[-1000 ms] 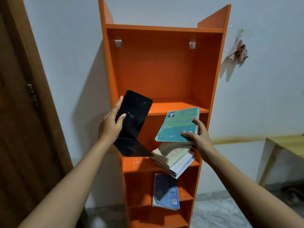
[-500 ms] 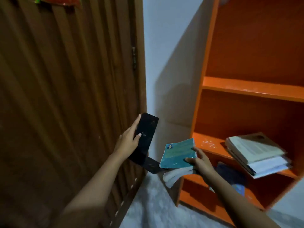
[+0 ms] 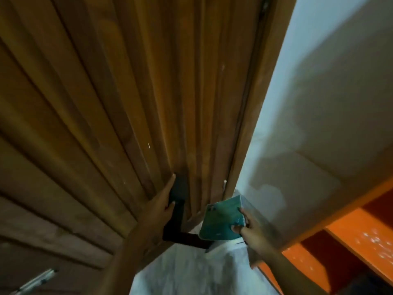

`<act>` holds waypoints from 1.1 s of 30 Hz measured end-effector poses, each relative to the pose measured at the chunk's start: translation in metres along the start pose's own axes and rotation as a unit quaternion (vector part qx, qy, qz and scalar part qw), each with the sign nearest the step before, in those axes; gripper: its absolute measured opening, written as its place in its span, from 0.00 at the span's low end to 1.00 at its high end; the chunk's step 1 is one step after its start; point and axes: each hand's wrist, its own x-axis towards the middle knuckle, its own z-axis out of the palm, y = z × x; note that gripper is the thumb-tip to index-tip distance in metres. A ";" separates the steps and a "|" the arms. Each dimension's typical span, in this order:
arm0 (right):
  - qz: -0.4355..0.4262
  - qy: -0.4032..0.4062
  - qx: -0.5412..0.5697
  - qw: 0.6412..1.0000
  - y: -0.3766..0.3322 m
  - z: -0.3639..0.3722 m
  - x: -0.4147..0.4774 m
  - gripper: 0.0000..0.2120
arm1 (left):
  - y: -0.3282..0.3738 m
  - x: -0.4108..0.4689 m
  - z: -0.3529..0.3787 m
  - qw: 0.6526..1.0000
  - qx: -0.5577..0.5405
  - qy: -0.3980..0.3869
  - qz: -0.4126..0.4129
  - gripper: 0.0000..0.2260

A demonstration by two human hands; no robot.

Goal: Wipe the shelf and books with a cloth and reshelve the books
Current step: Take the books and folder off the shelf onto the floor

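we see a brown slatted wooden door [image 3: 95, 124] filling the left, its frame [image 3: 255, 124] running down the middle. to the right stands a pale wall [image 3: 319, 81] crossed by a broad shadow. near us lies a whitish floor [image 3: 187, 271]; a blurred metal fitting [image 3: 36, 281] shows at the near left.

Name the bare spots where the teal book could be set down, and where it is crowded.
Free: the floor between the door and the orange shelf unit; also its speckled shelf board. Crowded: by the door's foot, where the left hand holds a black L-shaped piece close to the teal book in the right hand.
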 end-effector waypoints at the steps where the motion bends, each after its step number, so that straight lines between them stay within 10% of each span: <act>1: 0.007 -0.007 -0.007 1.000 0.012 0.003 0.008 0.32 | -0.012 -0.007 0.013 1.000 -0.004 0.012 -0.011 0.25; 14: 0.049 -0.039 -0.089 0.994 0.288 0.068 0.102 0.31 | -0.218 -0.140 0.185 0.989 0.016 -0.057 -0.138 0.36; 33: 0.058 -0.072 0.063 0.994 0.573 0.157 0.254 0.31 | -0.427 -0.243 0.381 0.964 -0.036 0.131 -0.230 0.36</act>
